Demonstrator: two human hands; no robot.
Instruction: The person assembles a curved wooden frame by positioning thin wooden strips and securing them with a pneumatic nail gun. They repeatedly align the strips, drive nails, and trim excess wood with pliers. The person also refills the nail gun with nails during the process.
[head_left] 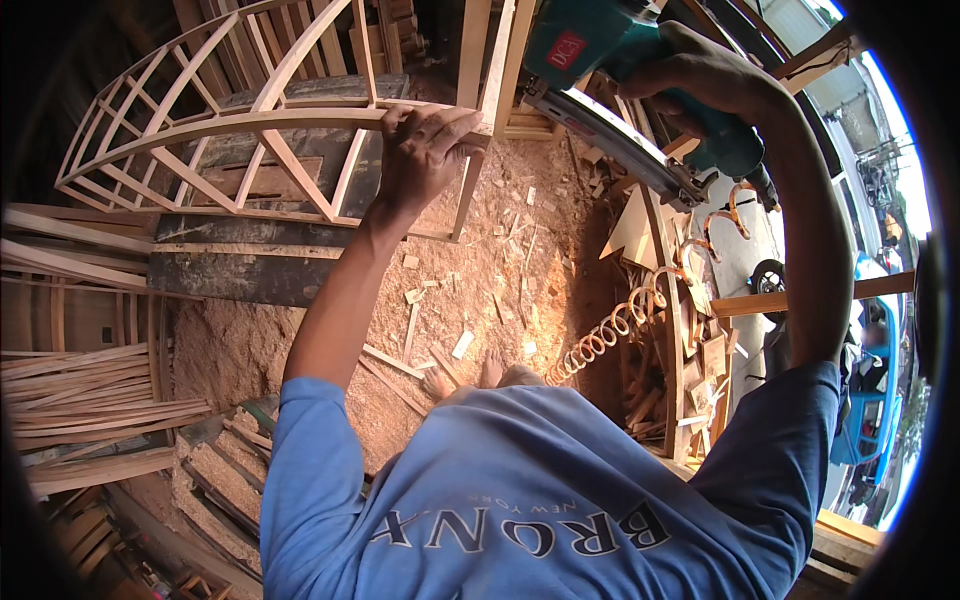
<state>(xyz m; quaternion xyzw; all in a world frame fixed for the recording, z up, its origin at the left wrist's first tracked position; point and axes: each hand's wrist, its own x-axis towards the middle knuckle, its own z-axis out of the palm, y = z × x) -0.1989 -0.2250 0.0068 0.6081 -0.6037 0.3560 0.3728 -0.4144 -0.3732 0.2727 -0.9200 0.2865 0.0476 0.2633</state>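
Note:
A curved lattice frame of pale wooden strips (240, 122) spans the upper left, its right end under my left hand (428, 150). The fingers of that hand are wrapped over the top strip, close to the corner where it meets an upright wooden post (494, 60). At the upper right, my right hand (690, 75) grips the handle of a green pneumatic nail gun (590, 45). Its long metal magazine (620, 135) slants down to the right, apart from the lattice frame. A coiled orange air hose (610, 325) hangs below the gun's handle.
Sawdust and wood offcuts (462, 345) cover the floor around my bare feet (490, 368). A dark workbench (240, 270) stands beneath the frame. Stacked wooden strips (90, 395) lie at left. Scrap wood (705, 365) is piled at right, beside a street with a blue vehicle (870, 415).

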